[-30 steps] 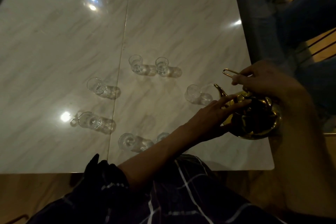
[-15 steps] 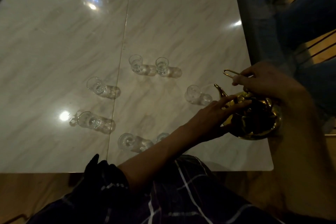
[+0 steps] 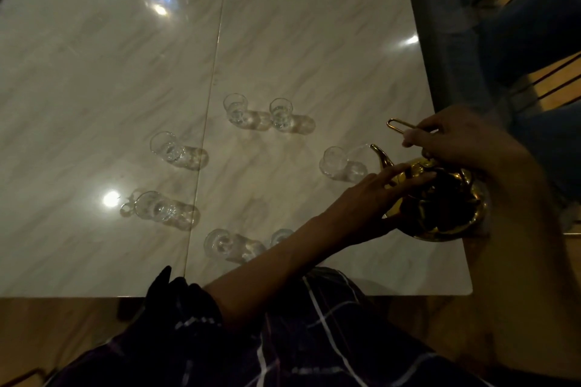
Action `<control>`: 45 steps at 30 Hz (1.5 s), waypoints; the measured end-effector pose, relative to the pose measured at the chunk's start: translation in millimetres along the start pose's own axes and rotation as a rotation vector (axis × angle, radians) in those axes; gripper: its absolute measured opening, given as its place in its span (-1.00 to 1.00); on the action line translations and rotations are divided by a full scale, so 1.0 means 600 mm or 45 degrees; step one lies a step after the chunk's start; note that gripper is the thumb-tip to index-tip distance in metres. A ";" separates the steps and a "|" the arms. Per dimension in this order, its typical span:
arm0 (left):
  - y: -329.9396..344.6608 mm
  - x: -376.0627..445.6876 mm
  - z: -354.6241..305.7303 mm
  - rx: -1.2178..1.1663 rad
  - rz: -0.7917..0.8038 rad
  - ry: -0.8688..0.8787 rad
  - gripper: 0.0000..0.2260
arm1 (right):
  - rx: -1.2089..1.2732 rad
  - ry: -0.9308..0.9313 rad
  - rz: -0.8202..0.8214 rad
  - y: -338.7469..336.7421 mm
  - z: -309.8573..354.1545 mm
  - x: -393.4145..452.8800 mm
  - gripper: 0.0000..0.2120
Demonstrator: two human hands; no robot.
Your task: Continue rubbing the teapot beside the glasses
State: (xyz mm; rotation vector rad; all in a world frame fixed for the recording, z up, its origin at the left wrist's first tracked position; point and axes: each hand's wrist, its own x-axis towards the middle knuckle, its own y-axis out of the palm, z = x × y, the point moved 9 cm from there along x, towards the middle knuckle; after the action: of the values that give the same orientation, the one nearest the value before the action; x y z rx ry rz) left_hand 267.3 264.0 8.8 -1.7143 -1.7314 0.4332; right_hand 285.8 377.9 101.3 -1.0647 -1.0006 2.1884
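Farthest to the left of the left hand [image 3: 374, 201], a handled glass [image 3: 151, 207] stands on the marble table [image 3: 94, 72] beside a bright light reflection. Above it stands a second glass [image 3: 165, 148]. Nearer the hand, a low glass [image 3: 220, 243] sits just left of the forearm, and a half-hidden glass [image 3: 280, 236] peeks out from behind the forearm itself. Well above the hand and to its left, a pair of glasses [image 3: 235, 107] stands side by side, close together but apart.

Just above the left hand's fingertips stands the filling glass [image 3: 334, 162]. A thin stream of clear liquid runs into it from the spout of the gold teapot [image 3: 440, 207], which is tipped toward it. The left hand lies flat against the pot, its fingers straight and slightly spread, the tips pressing on the top of the pot near the lid, and the thumb under the pot's near side. The pot sits directly under and right of those fingers, close to the table's right edge.

Above the pot, the right hand [image 3: 459, 141] has its fingers curled round the wire handle [image 3: 397, 126], whose gold loop sticks out to the left of the knuckles. Below both arms lies dark plaid clothing [image 3: 298, 339].
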 end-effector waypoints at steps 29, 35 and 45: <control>0.008 -0.027 0.016 0.055 0.080 -0.080 -0.26 | 0.203 0.032 -0.031 0.055 -0.027 0.022 -0.79; 0.022 -0.051 0.023 0.083 0.151 -0.123 -0.21 | 0.287 0.058 -0.129 0.078 -0.032 0.004 -0.77; 0.049 -0.115 0.003 0.108 0.364 -0.116 -0.21 | 0.389 0.148 -0.205 0.130 -0.062 -0.071 -0.77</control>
State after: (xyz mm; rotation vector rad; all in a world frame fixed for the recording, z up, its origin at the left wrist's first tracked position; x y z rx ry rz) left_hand 283.6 199.6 -26.4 -1.9118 -1.5092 0.7115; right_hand 331.2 316.2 42.7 -0.9236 -0.6503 2.0415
